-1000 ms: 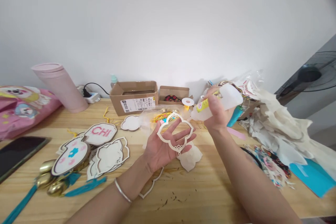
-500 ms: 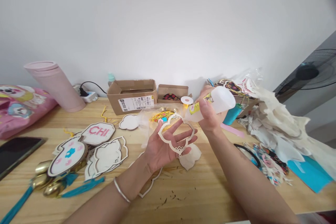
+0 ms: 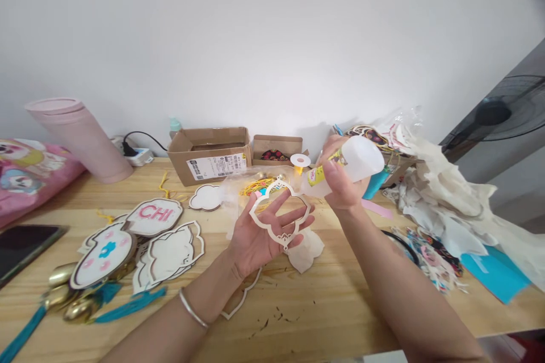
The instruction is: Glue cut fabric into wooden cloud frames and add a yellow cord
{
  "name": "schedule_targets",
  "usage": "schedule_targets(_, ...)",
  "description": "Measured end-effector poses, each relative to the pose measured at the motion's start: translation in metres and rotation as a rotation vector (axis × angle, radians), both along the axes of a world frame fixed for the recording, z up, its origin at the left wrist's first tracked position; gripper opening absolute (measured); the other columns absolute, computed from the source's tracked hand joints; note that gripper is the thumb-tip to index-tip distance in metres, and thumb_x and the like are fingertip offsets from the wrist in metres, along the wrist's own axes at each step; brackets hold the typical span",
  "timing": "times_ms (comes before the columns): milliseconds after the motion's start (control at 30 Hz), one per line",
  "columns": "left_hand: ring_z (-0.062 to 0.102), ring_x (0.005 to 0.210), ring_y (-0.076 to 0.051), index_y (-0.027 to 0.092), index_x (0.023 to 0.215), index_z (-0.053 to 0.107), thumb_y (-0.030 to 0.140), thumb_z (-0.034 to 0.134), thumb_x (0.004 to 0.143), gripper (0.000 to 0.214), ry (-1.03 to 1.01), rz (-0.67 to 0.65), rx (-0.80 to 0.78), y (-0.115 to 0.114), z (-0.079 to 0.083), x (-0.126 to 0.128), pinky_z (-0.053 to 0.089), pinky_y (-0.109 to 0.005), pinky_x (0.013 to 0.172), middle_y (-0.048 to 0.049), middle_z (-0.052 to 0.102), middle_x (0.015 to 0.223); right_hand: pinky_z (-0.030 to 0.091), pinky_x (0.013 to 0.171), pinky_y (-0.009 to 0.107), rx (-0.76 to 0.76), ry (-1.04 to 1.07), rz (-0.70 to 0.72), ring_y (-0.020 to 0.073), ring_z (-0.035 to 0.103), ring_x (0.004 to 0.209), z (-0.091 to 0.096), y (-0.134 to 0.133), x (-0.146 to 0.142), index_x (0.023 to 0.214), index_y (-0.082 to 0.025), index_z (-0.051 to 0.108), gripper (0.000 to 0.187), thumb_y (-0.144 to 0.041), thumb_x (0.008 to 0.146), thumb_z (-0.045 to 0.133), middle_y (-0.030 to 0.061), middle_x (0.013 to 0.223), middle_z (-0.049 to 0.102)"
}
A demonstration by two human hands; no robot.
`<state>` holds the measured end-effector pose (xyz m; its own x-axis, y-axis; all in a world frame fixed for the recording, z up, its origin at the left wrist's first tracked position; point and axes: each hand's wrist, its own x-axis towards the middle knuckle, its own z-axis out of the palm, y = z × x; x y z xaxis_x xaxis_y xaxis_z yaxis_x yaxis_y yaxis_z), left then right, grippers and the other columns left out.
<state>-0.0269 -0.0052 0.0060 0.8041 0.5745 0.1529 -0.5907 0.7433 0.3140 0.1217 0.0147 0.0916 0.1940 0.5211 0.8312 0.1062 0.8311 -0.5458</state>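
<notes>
Currently held: 2 items.

Item 1: openwork wooden frame (image 3: 287,233), lantern-shaped outline. It lies flat on the upturned left hand (image 3: 255,241), whose fingers are spread beneath it and curl lightly at its rim. A silver bracelet (image 3: 193,309) sits on that wrist.

Item 2: white glue bottle (image 3: 360,160) with a yellow label, clasped firmly in the right hand (image 3: 340,184). It is tilted with the nozzle pointing down-left, its tip at or just off the frame's upper right edge; whether they touch cannot be told.

Surroundings: wooden table (image 3: 323,306) under both hands.
- Left of the left hand: a stack of cloud-shaped plaques, 1 lettered "CHI" (image 3: 153,214), with teal tassels (image 3: 128,303) and a dark phone (image 3: 21,244) farther left.
- Beyond the hands: 2 cardboard boxes (image 3: 208,154), a white spool (image 3: 300,160) and a pink tumbler (image 3: 80,136).
- Right of the right hand: a heap of pale fabric scraps (image 3: 443,198).
</notes>
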Motion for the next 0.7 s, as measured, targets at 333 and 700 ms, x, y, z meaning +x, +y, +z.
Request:
schedule_targets(333, 0.044, 0.119, -0.03, 0.022, 0.13, 0.035, 0.058, 0.035, 0.08, 0.061, -0.01, 0.017, -0.002, 0.0028, -0.0024, -0.0036, 0.043, -0.036, 0.084, -0.0186, 0.045, 0.13, 0.035, 0.038, 0.028, 0.023, -0.007, 0.051, 0.0113, 0.041, 0.043, 0.0003, 0.002, 0.0044, 0.057, -0.021, 0.052, 0.023, -0.039, 0.064, 0.064, -0.0028, 0.051, 0.046)
schedule_targets(700, 0.043, 0.121, -0.031, 0.021, 0.13, 0.035, 0.058, 0.034, 0.081, 0.061, -0.029, 0.005, 0.0, 0.003, -0.0011, -0.0044, 0.044, -0.037, 0.084, -0.0189, 0.043, 0.132, 0.036, 0.038, 0.03, 0.051, -0.064, 0.063, 0.0122, 0.042, 0.043, -0.0045, 0.0059, 0.0061, 0.06, -0.023, 0.052, 0.025, -0.045, 0.064, 0.063, -0.0026, 0.051, 0.047)
